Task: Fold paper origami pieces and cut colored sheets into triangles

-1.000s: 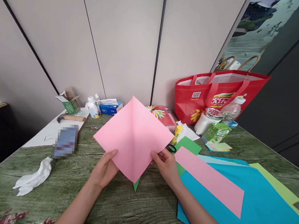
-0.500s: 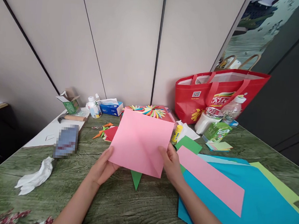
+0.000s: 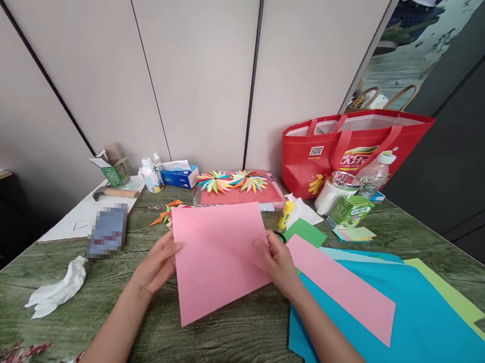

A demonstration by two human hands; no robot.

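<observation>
A square sheet of pink paper (image 3: 219,258) is held up over the table, tilted, with a faint diagonal crease across it. My left hand (image 3: 160,262) pinches its left edge, thumb on the face toward me. At the right edge my right hand (image 3: 276,262) grips it in the same way, thumb in front and fingers behind. Just beyond the right hand, a dark ring-shaped handle (image 3: 280,236) shows beside a green paper sheet (image 3: 306,231). A pink paper strip (image 3: 347,290) lies right of that hand, on a large blue sheet (image 3: 428,325).
Two multicoloured folded-paper rosettes (image 3: 248,181) rest on a red pack (image 3: 237,197) at the back. A yellow glue stick (image 3: 286,214), green box (image 3: 351,211) and red bag (image 3: 311,164) stand right. A hammer (image 3: 118,192) and crumpled tissue (image 3: 60,290) lie left.
The pink sheet has come down and turned in my hands, its lower left corner now pointing toward me. Both rosettes behind it now show fully, and the green point beneath it is hidden.
</observation>
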